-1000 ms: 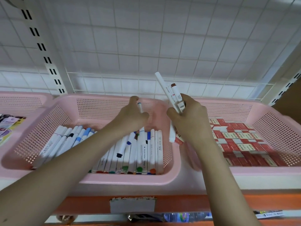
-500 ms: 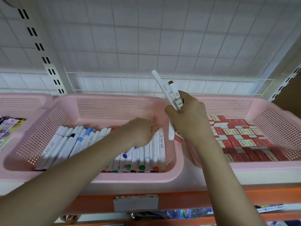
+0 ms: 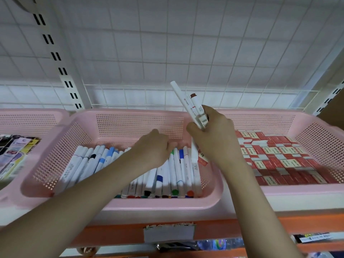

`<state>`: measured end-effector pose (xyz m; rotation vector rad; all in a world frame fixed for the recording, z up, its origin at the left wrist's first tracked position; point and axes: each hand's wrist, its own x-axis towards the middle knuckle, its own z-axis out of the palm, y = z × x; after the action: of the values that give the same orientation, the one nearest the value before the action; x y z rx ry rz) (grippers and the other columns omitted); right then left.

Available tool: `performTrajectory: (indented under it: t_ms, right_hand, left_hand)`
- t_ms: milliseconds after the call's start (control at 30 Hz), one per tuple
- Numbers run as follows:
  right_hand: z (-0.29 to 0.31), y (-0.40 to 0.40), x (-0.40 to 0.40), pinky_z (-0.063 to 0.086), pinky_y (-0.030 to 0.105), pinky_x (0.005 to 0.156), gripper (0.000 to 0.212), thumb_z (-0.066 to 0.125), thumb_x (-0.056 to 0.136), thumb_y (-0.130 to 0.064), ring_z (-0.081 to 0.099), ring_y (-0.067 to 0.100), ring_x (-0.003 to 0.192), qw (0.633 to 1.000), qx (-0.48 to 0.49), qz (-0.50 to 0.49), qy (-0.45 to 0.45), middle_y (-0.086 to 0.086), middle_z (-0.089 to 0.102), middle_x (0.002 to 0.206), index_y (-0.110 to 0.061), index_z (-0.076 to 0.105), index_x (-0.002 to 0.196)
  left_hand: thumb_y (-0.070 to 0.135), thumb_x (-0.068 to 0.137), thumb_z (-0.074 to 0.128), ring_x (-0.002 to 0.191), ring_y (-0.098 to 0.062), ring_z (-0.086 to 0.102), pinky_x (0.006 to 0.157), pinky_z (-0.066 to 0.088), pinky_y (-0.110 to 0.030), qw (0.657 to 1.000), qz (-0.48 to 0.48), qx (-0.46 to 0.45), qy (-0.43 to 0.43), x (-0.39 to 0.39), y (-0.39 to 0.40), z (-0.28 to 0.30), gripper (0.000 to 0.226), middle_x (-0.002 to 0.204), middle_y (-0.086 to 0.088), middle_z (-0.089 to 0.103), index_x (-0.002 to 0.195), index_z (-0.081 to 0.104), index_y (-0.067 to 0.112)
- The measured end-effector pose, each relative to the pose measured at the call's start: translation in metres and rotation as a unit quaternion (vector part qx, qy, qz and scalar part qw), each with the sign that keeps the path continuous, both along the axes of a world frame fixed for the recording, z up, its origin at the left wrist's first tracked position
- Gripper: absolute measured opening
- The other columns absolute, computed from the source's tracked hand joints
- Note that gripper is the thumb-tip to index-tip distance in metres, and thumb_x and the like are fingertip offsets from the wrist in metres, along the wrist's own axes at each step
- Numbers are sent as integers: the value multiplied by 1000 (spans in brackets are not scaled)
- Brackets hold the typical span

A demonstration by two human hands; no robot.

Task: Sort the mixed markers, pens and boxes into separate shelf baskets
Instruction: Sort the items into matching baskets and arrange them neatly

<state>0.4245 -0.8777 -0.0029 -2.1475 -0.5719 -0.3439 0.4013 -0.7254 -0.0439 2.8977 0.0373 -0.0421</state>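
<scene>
At the far left edge of the frame we see part of a pink basket [image 3: 31,118] holding flat packets [image 3: 16,155], blurred so we cannot read them. Next to it, in the centre-left, sits the middle pink basket [image 3: 130,116], its mesh wall facing us. In it lie white markers [image 3: 89,161] with coloured caps, a loose slanted group on the left and a tight row [image 3: 176,175] toward the right wall, cap ends pointing at us.

Our left hand [image 3: 152,148] reaches into this basket from the lower left, knuckles up, fingers curled down onto the far ends of the markers in the row. We cannot tell whether it pinches one or only presses on them.

Just to the right, above the basket's right wall, our right hand [image 3: 216,135] is closed round a bundle of markers [image 3: 188,105], which sticks up and leans toward the upper left; one has a brown cap. Their lower ends poke out beneath the fist, along with a small red box [image 3: 202,162].

On the right of the frame the third pink basket [image 3: 316,131] is filled with red and cream boxes [image 3: 275,157] laid flat in rows.

All three baskets stand on a white shelf with an orange front edge [image 3: 223,226], carrying a pale label holder [image 3: 168,232] at lower centre.
</scene>
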Motion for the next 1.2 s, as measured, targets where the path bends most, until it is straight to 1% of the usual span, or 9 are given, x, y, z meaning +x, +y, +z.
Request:
performTrajectory:
  t_ms: [167, 300, 400, 500, 700, 767, 833, 900, 1200]
  right_hand:
    - [-4, 5, -4, 36, 15, 44, 14, 58, 81, -13, 44, 11, 49, 1000, -11, -6, 11, -9, 46, 55, -18, 47, 73]
    - [-8, 14, -8, 38, 13, 42, 11, 57, 83, -15, 51, 8, 52, 1000, -24, -7, 18, -8, 56, 67, -17, 56, 93]
    - [-12, 25, -13, 40, 21, 46, 22, 57, 80, -16, 52, 16, 55, 999, -51, -7, 2, 1, 58, 73, -18, 59, 102]
    - [-16, 33, -17, 38, 19, 44, 23, 57, 80, -16, 51, 12, 54, 998, -64, 1, 5, -4, 56, 67, -20, 58, 103]
    - [-19, 33, -20, 33, 13, 42, 31, 60, 81, -22, 51, 4, 54, 994, -110, -12, 10, -13, 53, 65, -21, 57, 112]
    - [-19, 35, -20, 32, 16, 42, 31, 60, 81, -20, 50, 6, 53, 993, -114, -20, 8, -12, 52, 63, -20, 57, 111]
    - [-18, 39, -20, 33, 17, 42, 31, 60, 80, -20, 48, 7, 53, 992, -123, -22, -2, -11, 49, 62, -19, 57, 111]
    - [-16, 47, -22, 37, 19, 44, 31, 60, 80, -20, 49, 7, 54, 991, -131, -14, -9, -11, 49, 63, -19, 56, 110]
    - [-9, 63, -28, 30, 21, 41, 30, 58, 80, -18, 45, 6, 49, 989, -144, 21, -12, -10, 47, 60, -16, 50, 109]
  left_hand:
    - [16, 98, 38, 93, -22, 56, 73, 43, -29, 997, -9, -62, -48, -10, 22, 10, 23, 92, -3, 53, 97, 61, 10]
    - [34, 99, 37, 56, 4, 56, 53, 44, -17, 918, 126, -295, -234, -9, 33, 47, 29, 86, 4, 66, 92, 59, 16]
    - [65, 89, 30, 65, -7, 57, 58, 40, -21, 927, 131, -324, -138, -2, 30, 67, 65, 84, -5, 69, 84, 66, 10]
    - [51, 92, 45, 70, -14, 55, 61, 42, -22, 927, 98, -349, -100, -1, 22, 65, 47, 88, -9, 69, 86, 69, 10]
    - [16, 101, 36, 66, -14, 57, 59, 54, -27, 681, 252, -669, -160, 8, 59, 80, 13, 77, -5, 57, 110, 42, 9]
    - [19, 99, 42, 55, -11, 45, 46, 45, -22, 710, 257, -638, -153, 4, 67, 81, 15, 72, -1, 46, 110, 46, 10]
    - [39, 93, 52, 52, -8, 40, 47, 38, -19, 824, 211, -513, -117, -2, 58, 73, 30, 67, 4, 45, 105, 56, 12]
    - [58, 82, 56, 45, -4, 41, 49, 35, -18, 883, 149, -437, -82, -11, 46, 64, 49, 53, 11, 44, 94, 65, 12]
    - [40, 89, 57, 32, -3, 32, 38, 27, -11, 904, 80, -387, -164, -12, 45, 62, 50, 50, 2, 35, 87, 61, -10]
